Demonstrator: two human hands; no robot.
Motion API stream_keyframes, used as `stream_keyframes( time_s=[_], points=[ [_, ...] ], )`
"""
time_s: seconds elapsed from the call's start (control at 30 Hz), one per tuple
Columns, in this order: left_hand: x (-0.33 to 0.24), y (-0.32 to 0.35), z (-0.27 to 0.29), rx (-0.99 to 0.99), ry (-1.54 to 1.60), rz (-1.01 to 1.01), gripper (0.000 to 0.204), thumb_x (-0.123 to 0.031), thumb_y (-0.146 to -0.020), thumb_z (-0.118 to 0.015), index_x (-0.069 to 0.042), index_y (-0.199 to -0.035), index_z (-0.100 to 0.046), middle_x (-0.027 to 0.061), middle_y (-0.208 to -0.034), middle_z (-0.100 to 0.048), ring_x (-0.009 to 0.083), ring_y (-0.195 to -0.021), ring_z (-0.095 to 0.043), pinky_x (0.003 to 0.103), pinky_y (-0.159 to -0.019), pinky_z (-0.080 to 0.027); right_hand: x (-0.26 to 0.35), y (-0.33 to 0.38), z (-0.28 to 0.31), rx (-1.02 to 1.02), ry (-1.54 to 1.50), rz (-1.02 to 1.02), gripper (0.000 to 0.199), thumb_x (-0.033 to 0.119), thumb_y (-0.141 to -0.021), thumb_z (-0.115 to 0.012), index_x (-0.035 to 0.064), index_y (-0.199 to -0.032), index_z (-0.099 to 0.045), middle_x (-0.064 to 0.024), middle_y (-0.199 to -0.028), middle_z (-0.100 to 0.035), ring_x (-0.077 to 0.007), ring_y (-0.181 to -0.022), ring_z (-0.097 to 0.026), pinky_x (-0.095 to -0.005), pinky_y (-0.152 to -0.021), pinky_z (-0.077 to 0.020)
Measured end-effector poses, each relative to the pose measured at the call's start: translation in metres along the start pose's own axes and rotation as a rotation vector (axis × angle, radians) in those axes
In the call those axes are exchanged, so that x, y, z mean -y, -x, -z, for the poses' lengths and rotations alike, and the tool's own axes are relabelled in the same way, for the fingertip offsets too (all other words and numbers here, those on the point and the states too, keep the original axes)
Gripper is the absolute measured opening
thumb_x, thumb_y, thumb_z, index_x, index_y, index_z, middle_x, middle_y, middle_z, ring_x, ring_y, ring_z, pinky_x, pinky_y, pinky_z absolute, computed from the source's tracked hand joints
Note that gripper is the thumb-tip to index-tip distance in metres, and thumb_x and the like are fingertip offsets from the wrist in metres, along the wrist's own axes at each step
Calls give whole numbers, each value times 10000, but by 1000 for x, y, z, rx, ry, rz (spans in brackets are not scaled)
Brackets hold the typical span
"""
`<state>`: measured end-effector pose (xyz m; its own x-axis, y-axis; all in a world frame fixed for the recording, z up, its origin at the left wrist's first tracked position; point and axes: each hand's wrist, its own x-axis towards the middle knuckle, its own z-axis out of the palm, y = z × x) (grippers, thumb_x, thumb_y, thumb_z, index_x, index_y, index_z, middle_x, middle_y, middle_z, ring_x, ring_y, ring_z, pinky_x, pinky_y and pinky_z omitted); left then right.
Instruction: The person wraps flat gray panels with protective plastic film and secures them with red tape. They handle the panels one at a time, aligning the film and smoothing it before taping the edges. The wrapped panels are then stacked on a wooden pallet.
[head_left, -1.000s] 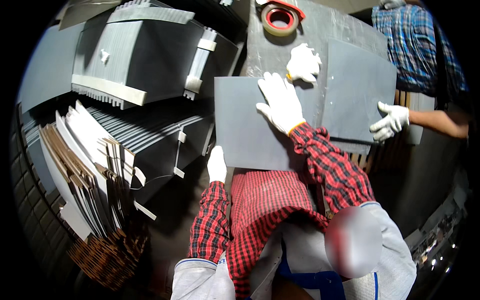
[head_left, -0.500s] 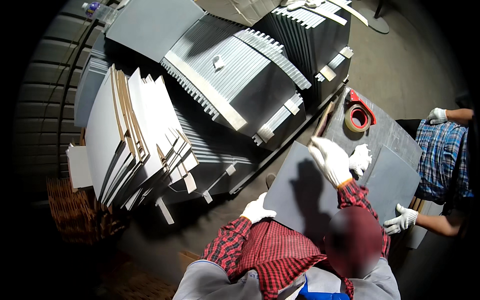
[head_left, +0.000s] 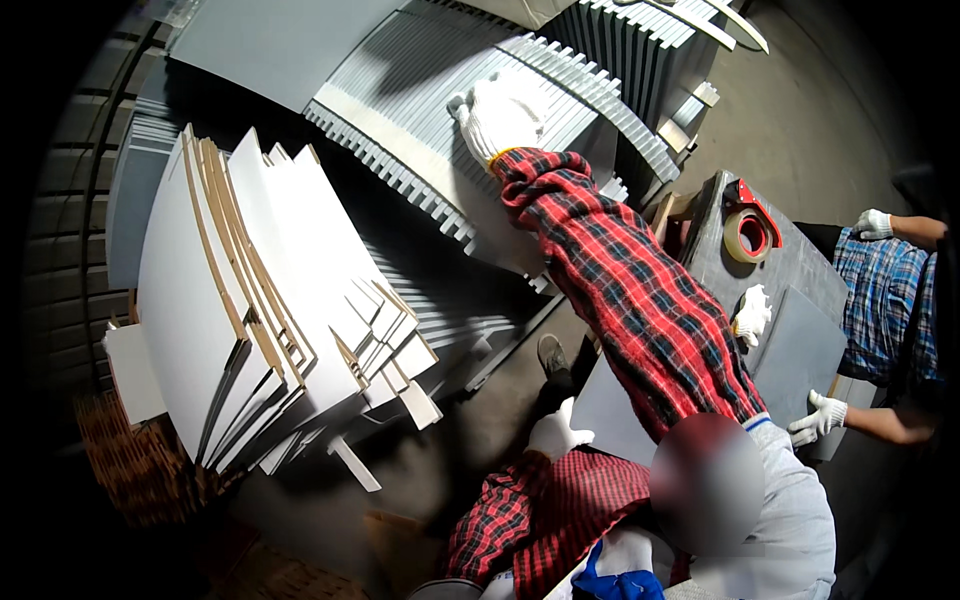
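Observation:
My left hand point(head_left: 560, 432), in a white knit glove, grips the near left corner of a flat grey panel point(head_left: 612, 408) in front of me. My right arm stretches far out to the upper left. The gloved right hand point(head_left: 500, 118) rests with curled fingers on a stack of grey panels point(head_left: 400, 125) standing on edge. It covers the place where a small crumpled white piece lay, so what is within its fingers is hidden. Most of the flat panel is behind my right sleeve.
A tape dispenser point(head_left: 748, 236) and a crumpled white cloth or glove point(head_left: 752, 316) lie on the grey worktable point(head_left: 715, 225). A co-worker's gloved hand point(head_left: 820, 420) touches another grey panel point(head_left: 795, 345). White boards point(head_left: 200, 290) lean at left; another panel stack point(head_left: 620, 95) stands beyond.
My right hand has moved from above the flat panel out to the panel stack at the upper left. The left hand stays at the panel's corner. The view has shifted slightly.

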<state>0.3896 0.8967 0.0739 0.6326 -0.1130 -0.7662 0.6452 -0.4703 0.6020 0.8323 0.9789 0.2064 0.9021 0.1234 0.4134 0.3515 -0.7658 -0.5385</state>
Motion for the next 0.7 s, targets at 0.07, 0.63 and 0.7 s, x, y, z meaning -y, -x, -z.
stream_keyframes(
  time_s=[0.07, 0.63, 0.7],
  points=[
    [-8, 0, 7, 26, -69, -1, 766, -434, -753, -770, -99, -1388, -501, 221, -1180, -692, 421, -1087, -656, 488, -921, -526, -11, -2, 14, -53, -110, 11, 225, 333, -829, -727, 114, -814, -779, -120, -891, -682, -332, -946, -635, -445, -831, -511],
    [-18, -11, -17, -275, 202, 111, 557, -422, -851, -802, -5, -1197, -674, 153, -1117, -735, 243, -1019, -691, 364, -916, -523, -236, 367, 324, 172, 46, -456, 268, 159, -839, -751, 205, -1101, -782, -54, -873, -627, -216, -856, -645, -325, -786, -524],
    [-14, -13, -19, -258, 298, 108, 550, -401, -862, -805, 0, -1214, -672, 126, -1132, -727, 208, -1019, -676, 339, -912, -519, -239, 374, 310, 201, 194, -325, 243, 184, -833, -756, 225, -1072, -761, -44, -828, -578, -231, -781, -608, -361, -699, -502]
  ],
)
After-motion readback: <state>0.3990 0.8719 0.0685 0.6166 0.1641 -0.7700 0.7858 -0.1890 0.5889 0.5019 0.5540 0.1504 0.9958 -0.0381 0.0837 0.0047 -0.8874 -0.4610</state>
